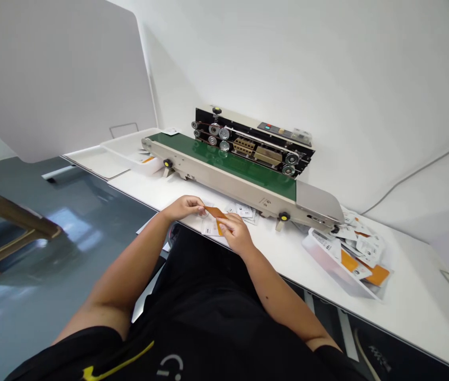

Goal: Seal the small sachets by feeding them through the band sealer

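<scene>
Pinching the orange packet (215,212) low over the worktop (411,301) edge, before the green belt (244,164), likely calls for an even, flat hold. Left hand (183,207) fingers clamp its left end and right hand (237,233) fingers its right. Both forearms angle inward, wrists low.

Single head cam, worn by the person, looks fwd & down (wide lens, horizon tilted) across the table (407,301); left hand (185,207), right hand (237,233) w/ orange packet (213,211) near, mid-frame; machine (244,164) just beyond.
</scene>
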### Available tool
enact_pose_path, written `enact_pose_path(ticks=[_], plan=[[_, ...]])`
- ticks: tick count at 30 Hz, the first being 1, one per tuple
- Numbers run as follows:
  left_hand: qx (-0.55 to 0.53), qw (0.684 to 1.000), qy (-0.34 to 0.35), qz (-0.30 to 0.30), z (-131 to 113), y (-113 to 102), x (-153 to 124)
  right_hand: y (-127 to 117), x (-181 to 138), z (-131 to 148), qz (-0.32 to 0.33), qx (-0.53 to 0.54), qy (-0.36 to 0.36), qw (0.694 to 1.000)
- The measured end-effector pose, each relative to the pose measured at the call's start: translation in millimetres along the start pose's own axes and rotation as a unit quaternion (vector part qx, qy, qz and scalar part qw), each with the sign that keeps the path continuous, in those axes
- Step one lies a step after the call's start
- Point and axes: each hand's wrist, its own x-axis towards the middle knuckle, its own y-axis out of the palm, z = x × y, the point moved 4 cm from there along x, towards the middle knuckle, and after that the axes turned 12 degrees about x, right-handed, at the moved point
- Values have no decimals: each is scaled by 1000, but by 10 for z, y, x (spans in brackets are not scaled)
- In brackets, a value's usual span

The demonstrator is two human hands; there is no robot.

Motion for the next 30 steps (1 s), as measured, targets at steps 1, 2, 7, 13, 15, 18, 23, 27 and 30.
enact_pose_path(ticks=[1, 2, 7, 13, 15, 18, 23, 27, 30], plan=[[2, 1000, 2, -2, -2, -2, 0, -72, -17, 4, -20, 40, 16, 999], [3, 1000, 5, -8, -4, -7, 0, -162, -24, 10, -36, 73, 34, 996], [20, 1000, 10, -20, -11, -18, 8, -1039, 145, 116, -193, 287, 64, 936], [26, 999, -6, -31, 15, -24, 30, -2231, 459, 32, -459, 466, 69, 753], [29, 999, -10, -38, 31, -29, 33, -2369, 532, -66, -470, 493, 142, 718], [40, 998, -13, -42, 52, -35, 38, -2406, 609, -139, -441, 512, 218, 704], [58, 998, -7, -39, 62, -35, 48, -2334, 722, -104, -377, 538, 240, 715], [102, 993, 5, -54, 52, -57, 40, -2300, 811, -79, -349, 535, 237, 732], [166, 982, 25, -86, 31, -102, 36, -2209, 714, -37, -387, 462, 163, 781]])
